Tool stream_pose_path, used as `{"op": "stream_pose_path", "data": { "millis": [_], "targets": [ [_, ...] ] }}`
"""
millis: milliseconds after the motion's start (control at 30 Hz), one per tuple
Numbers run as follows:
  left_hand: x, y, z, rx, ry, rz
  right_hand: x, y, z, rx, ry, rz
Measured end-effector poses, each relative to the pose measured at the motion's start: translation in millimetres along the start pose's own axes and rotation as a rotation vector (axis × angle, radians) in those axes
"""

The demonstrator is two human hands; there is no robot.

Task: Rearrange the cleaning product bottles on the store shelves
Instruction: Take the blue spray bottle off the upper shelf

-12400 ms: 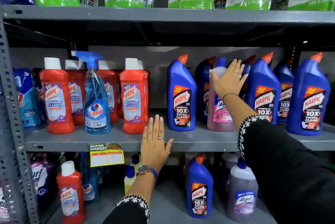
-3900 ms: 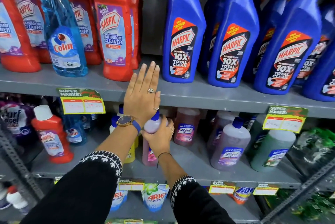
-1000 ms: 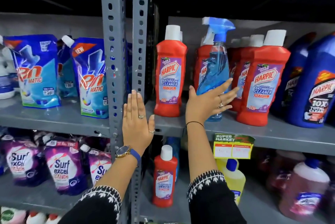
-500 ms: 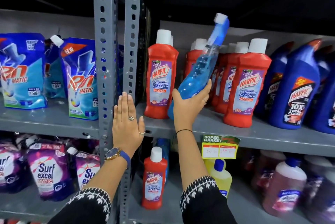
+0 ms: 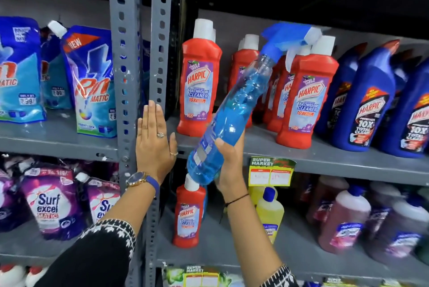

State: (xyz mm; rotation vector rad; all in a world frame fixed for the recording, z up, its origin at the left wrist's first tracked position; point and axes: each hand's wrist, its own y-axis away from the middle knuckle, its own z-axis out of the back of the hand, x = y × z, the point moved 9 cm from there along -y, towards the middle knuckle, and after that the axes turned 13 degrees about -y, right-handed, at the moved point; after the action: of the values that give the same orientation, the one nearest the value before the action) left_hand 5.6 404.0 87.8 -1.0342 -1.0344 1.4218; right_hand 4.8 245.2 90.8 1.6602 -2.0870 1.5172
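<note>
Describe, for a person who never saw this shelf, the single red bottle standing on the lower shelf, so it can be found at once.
Start at the grey perforated upright post in the middle of the racks. Just right of it, on the lower shelf, stands the small red Harpic bottle with a white cap, directly under the tilted blue spray bottle held by the right hand. Its near neighbours are yellow and pinkish; the other red bottles stand one shelf higher.

So the spray bottle (image 5: 228, 121) is off the shelf, tilted with its nozzle up and to the right, held in the right hand (image 5: 229, 159) in front of the Harpic bathroom cleaner bottles (image 5: 301, 100). Toilet cleaner bottles (image 5: 366, 105) stand to their right. Left hand (image 5: 154, 145) lies flat on the upright post (image 5: 126, 59), with detergent pouches (image 5: 90, 82) to its left. One small Harpic bottle (image 5: 189, 214) stands on the shelf below.
</note>
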Motion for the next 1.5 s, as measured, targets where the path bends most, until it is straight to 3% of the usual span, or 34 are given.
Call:
{"op": "stream_pose_path", "data": {
  "millis": [167, 400, 767, 1200, 1500],
  "targets": [
    [1, 1, 0, 0.000, 0.014, 0.005, -32, 38, 14, -0.073, 0.014, -0.167],
    [0, 1, 4, -0.039, 0.014, 0.005, -79, 95, 65, -0.053, 0.242, -0.252],
    [-1, -2, 14, -0.092, 0.058, 0.017, -147, 164, 156, -0.062, 0.587, -0.535],
    [0, 0, 10, -0.114, 0.010, 0.020, -125, 140, 245, -0.646, 1.137, -0.334],
    [-1, 0, 10, -0.117, 0.012, 0.025, -134, 122, 252, -0.718, 1.273, -0.422]
  ]
}}
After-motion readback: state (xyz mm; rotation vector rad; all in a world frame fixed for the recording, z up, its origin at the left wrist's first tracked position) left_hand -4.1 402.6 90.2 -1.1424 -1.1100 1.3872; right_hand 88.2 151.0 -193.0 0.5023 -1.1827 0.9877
